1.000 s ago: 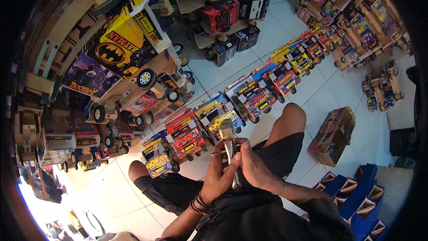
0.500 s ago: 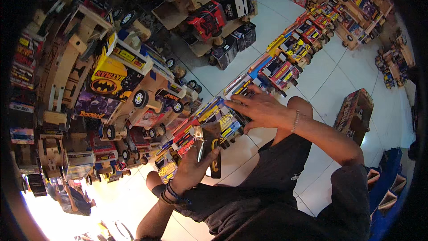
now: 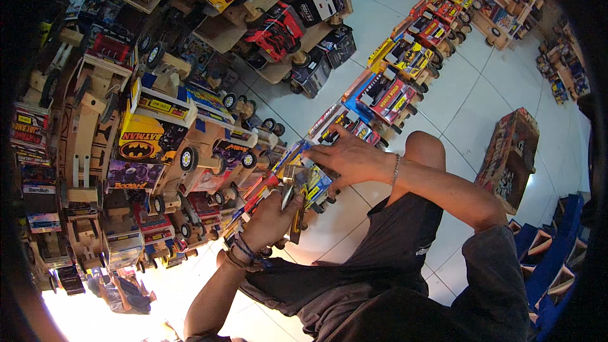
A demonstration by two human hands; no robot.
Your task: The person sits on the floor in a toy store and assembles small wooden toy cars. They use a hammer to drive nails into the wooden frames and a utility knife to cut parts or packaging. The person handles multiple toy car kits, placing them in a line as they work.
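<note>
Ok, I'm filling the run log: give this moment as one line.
left hand: holds pliers-like tool | right hand: rests on toy truck in floor row | person seated on white tile floor

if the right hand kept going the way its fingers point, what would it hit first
Probably the toy truck already under the right hand; its fingers point left along the floor row. Beyond lie the stacked wooden trucks; depth is unclear.

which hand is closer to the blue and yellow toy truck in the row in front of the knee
Right. The right hand rests on the toy truck; the left hand is just below it, gripping a metal tool.
</note>
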